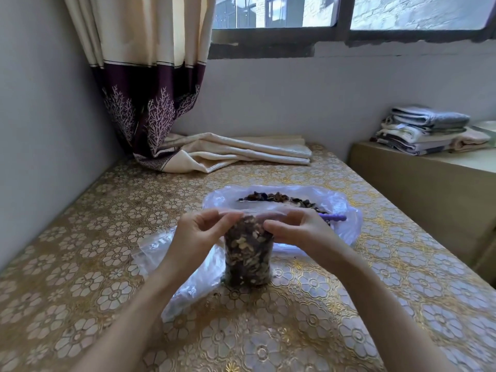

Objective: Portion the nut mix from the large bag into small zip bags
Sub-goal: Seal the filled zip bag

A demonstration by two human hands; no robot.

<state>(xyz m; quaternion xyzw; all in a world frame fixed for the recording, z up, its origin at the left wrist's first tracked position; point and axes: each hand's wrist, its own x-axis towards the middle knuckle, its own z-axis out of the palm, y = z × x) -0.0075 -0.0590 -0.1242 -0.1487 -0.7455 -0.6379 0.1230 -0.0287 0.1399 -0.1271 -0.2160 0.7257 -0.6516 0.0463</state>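
Pinching the full small zip bag's top with left hand and right hand fingers: overfilled, likely to spill nuts or seal badly.

A gold floral-patterned tablecloth is spread under the hands. Beyond them, a cream and purple curtain is draped onto it, below a dark-framed window. Folded towels are stacked right, against grey walls.
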